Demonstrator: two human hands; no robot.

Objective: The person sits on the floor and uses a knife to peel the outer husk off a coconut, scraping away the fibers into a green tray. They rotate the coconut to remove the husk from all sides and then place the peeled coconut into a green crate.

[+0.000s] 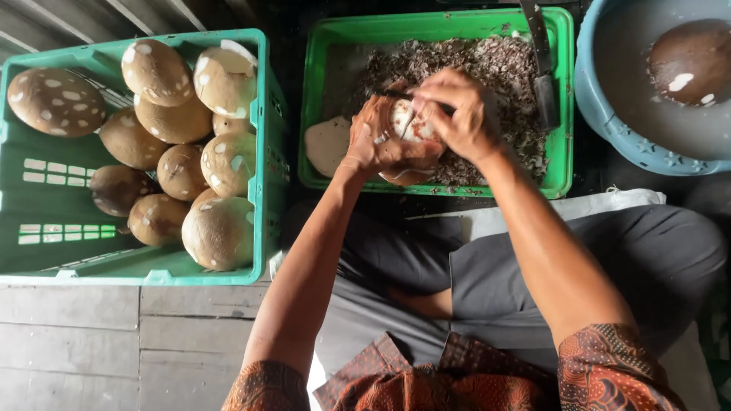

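Note:
My left hand (377, 144) cups a brown coconut (407, 129) with white pared patches, holding it over the green tray (563, 99). My right hand (457, 110) grips a small dark peeling blade whose tip (392, 93) rests across the top of the coconut. Both hands meet above the tray's near left part. Most of the blade's handle is hidden inside my fingers.
Brown shavings (495, 68) fill the green tray, with a pale shell piece (327, 144) at its left and a cleaver (542, 61) at its right. A teal crate (46, 213) on the left holds several coconuts (221, 232). A blue basin (609, 114) of water with one coconut (691, 61) is top right.

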